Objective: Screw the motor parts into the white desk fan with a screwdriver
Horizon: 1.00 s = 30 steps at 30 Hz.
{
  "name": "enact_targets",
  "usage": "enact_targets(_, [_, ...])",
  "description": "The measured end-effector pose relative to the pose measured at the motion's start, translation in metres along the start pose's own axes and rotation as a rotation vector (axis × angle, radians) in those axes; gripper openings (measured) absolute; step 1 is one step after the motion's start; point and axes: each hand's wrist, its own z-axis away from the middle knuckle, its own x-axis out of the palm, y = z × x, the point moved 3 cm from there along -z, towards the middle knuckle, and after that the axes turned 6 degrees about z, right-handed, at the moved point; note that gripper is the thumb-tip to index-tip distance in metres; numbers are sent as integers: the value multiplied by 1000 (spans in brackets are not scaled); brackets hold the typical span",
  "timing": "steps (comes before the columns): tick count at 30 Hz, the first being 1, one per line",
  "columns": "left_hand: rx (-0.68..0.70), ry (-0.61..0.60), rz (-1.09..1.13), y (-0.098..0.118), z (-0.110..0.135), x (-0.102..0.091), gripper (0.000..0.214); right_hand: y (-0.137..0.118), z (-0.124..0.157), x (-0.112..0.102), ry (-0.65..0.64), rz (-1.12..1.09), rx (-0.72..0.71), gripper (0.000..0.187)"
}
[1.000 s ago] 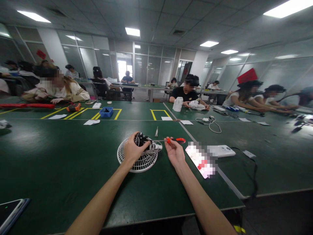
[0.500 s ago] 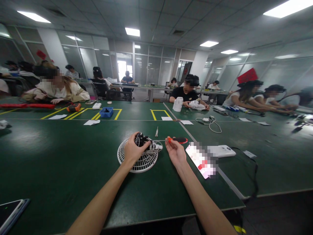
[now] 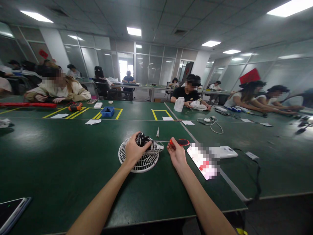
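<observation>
A round white fan grille (image 3: 144,165) lies on the green table, with a black fan motor (image 3: 142,139) and white wiring (image 3: 157,147) on top of it. My left hand (image 3: 134,150) is closed around the motor, thumb on its near right side. Right of the grille, my right hand (image 3: 176,152) grips a screwdriver (image 3: 183,142) with a red and black handle, held about level. Its thin shaft points left toward the motor; whether the tip touches a screw is too small to tell. Just beyond the hands lies a small pointed white item (image 3: 157,132).
A lit phone (image 3: 201,161) lies right of my right hand, beside a white device (image 3: 226,152) with a black cable. Farther off are a blue bin (image 3: 107,111), paper slips (image 3: 93,122) and a white cable (image 3: 216,125). Another phone (image 3: 13,212) is at lower left. Several people sit around.
The fingers of my right hand have curled more around the screwdriver handle. My left hand stays on the motor. The whole view has shifted slightly.
</observation>
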Motion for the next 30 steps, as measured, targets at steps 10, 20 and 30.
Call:
enact_targets(10, [20, 8, 14, 0, 0, 0, 67, -7, -2, 2, -61, -123, 55, 20])
enact_targets(20, [16, 1, 6, -1, 0, 0, 68, 6, -10, -6, -47, -33, 78, 22])
enact_targets(30, [6, 2, 9, 0, 0, -1, 67, -2, -3, 0, -74, -103, 73, 15])
